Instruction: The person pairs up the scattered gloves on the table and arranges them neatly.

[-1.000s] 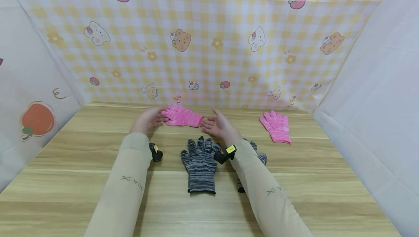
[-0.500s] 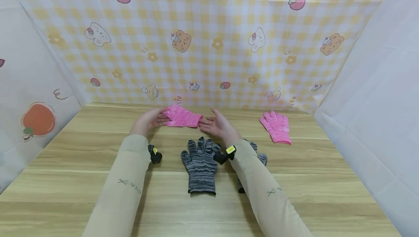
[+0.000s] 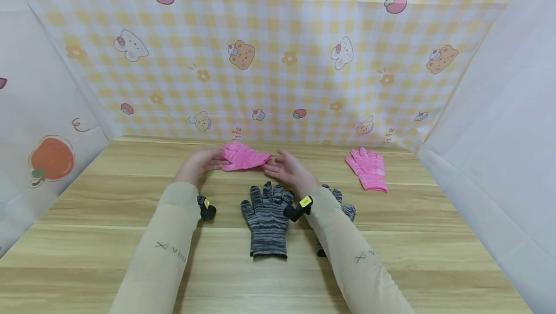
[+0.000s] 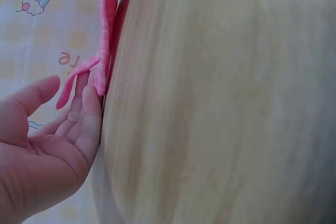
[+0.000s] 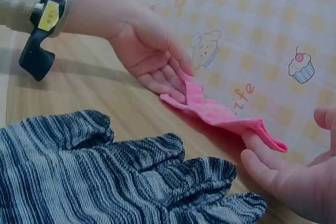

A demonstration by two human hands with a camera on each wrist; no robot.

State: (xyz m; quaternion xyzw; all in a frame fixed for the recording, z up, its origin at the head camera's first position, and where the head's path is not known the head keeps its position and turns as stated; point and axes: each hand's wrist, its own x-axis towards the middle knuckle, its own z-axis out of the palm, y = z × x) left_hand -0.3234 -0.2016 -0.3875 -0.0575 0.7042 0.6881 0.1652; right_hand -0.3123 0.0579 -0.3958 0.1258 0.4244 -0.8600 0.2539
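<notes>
A pink knit glove (image 3: 245, 156) lies sideways between my two hands at the back of the table, its cuff to the right and raised a little. My left hand (image 3: 201, 163), palm up, has its fingertips under the glove's finger end; the thumb (image 4: 39, 94) stands apart from it. On the other side, my right hand (image 3: 288, 168) has straight fingers slipped beneath the cuff (image 5: 262, 132), with the thumb held away. The glove sags between the two supports.
In front lies a grey-black striped glove (image 3: 268, 222), fingers pointing away. A second striped glove (image 3: 347, 209) is partly hidden under my right forearm. Another pink glove (image 3: 368, 169) lies at the back right. A checked cloth (image 3: 286, 82) hangs behind the wooden table (image 3: 412, 237).
Both hands have slid farther under the pink glove. Its cuff has lifted and twisted, and the glove now bends instead of lying flat. The other gloves have stayed put.
</notes>
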